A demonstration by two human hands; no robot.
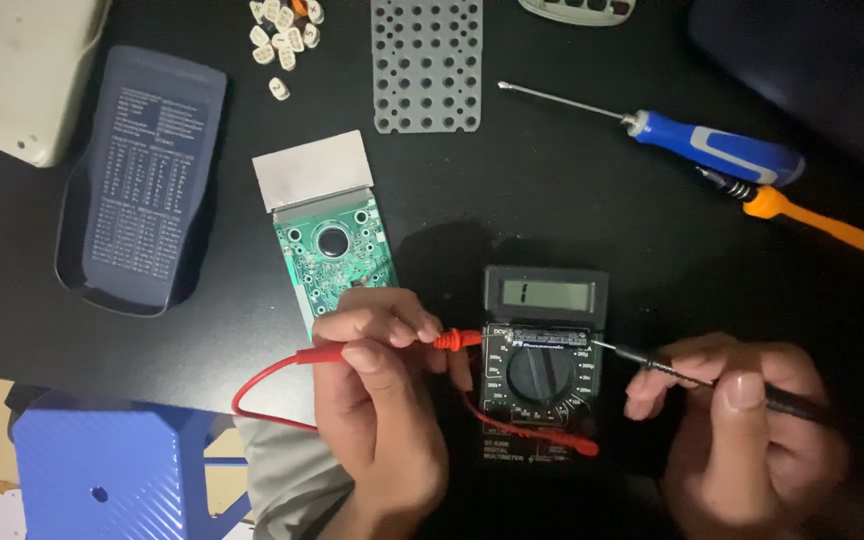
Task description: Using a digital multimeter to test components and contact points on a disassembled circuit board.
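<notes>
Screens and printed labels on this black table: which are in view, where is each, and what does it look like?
Multimeter screen: centre, above the dial, a wide grey-green rectangle in a dark frame.
Dial markings: ringing the black dial, between the left hand and right hand, small white print.
Dark blue cover: left side, rounded rectangle with a pale printed table.
Keys: top, small white printed caps, loose.

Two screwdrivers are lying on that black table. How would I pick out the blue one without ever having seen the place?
Start at the black meter between the left hand and right hand, then look to the table's far right. Two tools lie there nearly touching. The blue screwdriver is farther from the hands, with a long bare metal shaft; the orange screwdriver is slimmer.
</notes>
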